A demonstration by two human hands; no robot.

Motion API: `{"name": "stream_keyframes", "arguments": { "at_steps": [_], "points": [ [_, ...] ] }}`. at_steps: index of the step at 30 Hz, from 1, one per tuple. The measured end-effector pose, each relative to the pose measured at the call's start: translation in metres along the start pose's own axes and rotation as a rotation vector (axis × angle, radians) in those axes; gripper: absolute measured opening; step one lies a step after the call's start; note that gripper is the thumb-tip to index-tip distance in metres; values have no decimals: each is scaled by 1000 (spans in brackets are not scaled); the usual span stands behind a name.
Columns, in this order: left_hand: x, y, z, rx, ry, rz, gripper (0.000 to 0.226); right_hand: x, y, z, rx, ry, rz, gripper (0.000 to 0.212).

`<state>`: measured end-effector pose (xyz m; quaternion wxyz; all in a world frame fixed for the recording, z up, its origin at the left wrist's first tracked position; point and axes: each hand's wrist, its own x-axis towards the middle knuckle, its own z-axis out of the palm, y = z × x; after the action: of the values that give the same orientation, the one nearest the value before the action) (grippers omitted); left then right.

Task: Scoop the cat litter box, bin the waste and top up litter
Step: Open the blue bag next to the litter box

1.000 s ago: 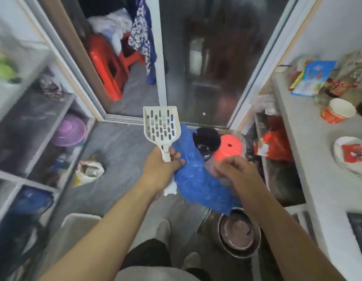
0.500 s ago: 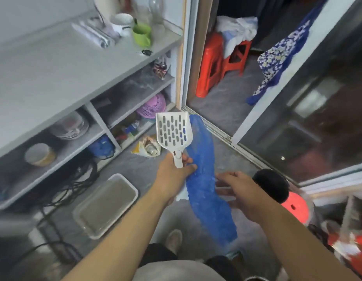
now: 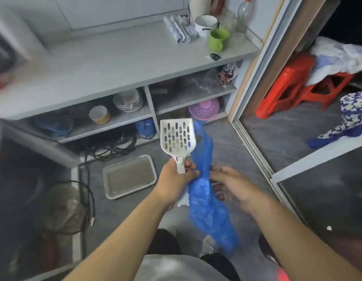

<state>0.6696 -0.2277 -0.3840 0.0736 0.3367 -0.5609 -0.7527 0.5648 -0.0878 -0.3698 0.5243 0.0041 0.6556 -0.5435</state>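
Observation:
My left hand [image 3: 175, 179] grips the handle of a white slotted litter scoop [image 3: 177, 137], held upright in front of me, and also pinches the edge of a blue plastic bag [image 3: 208, 201] that hangs down between my hands. My right hand [image 3: 229, 182] touches the bag's other side with its fingers spread. The litter box [image 3: 129, 176], a shallow white tray filled with grey litter, lies on the floor to the left of the scoop, below the shelf unit.
A grey shelf unit [image 3: 123, 65] with bowls, a green mug [image 3: 217, 39] and a pink basket [image 3: 204, 109] stands ahead. Black cables [image 3: 107, 147] trail on the floor by the tray. Sliding door track [image 3: 251, 147] runs on the right; red stools [image 3: 293, 88] stand beyond it.
My view has swung left from the glass door to the shelf unit, bringing the litter box closer to centre. Both hands keep the scoop and blue bag.

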Motion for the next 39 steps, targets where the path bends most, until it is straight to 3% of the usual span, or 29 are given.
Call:
{"name": "stream_keyframes", "arguments": {
  "at_steps": [6, 15, 22, 31, 39],
  "points": [
    [-8, 3, 4, -32, 169, -3, 27, 19, -19, -6, -143, -59, -10, 15],
    [19, -5, -45, -198, 361, -27, 28, 74, -47, 28, -336, -35, 32, 27],
    [47, 8, -94, -222, 490, -26, 22, 117, -92, 72, -545, -59, -64, 38],
    [72, 13, -142, -311, 733, -37, 27, 195, -126, 125, -730, -257, -103, 48],
    [107, 16, -113, -433, 1044, -90, 22, 269, -154, 135, -933, -555, -65, 59]
  ]
}}
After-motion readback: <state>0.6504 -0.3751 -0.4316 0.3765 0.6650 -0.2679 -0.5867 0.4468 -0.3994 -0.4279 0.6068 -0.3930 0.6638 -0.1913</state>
